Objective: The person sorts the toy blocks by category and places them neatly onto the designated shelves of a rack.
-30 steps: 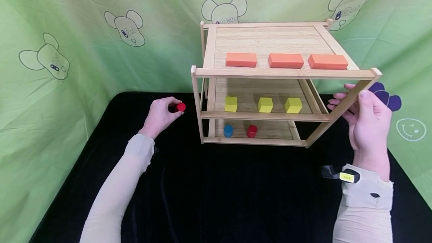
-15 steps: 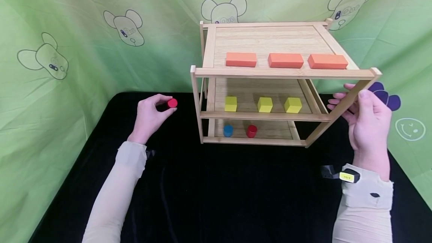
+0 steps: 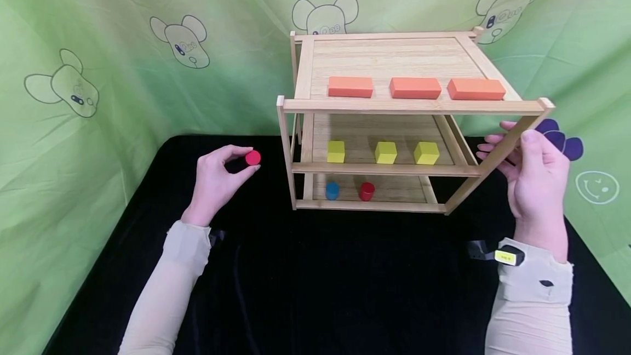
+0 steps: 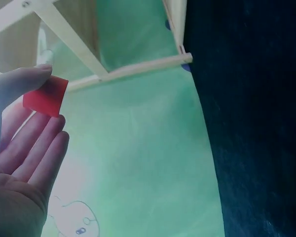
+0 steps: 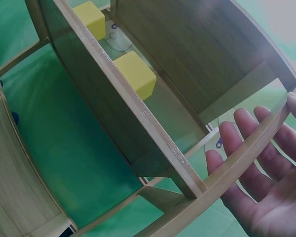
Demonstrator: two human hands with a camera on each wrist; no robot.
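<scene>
My left hand [image 3: 214, 179] pinches a small red cylinder block [image 3: 253, 158] between thumb and fingertips, left of a three-tier wooden shelf [image 3: 374, 106]. In the left wrist view the same red block [image 4: 47, 96] shows from its side, the other fingers nearly straight beneath it. At the shelf's right front post [image 5: 237, 155], my right hand [image 3: 534, 174] has its thumb in front and its loosely spread fingers behind. On the bottom tier stand a blue cylinder block [image 3: 332, 190] and another red cylinder block [image 3: 367, 192].
Three orange rectangular blocks [image 3: 416, 88] lie in a row on the top tier. The middle tier carries three yellow cubes [image 3: 386, 153]. A black cloth [image 3: 335, 278] covers the table. Green printed curtains [image 3: 236, 59] hang behind and at both sides.
My left hand has drawn left, away from the shelf, with the red cylinder block, whose round end now faces the head camera more. My right hand stays at the post.
</scene>
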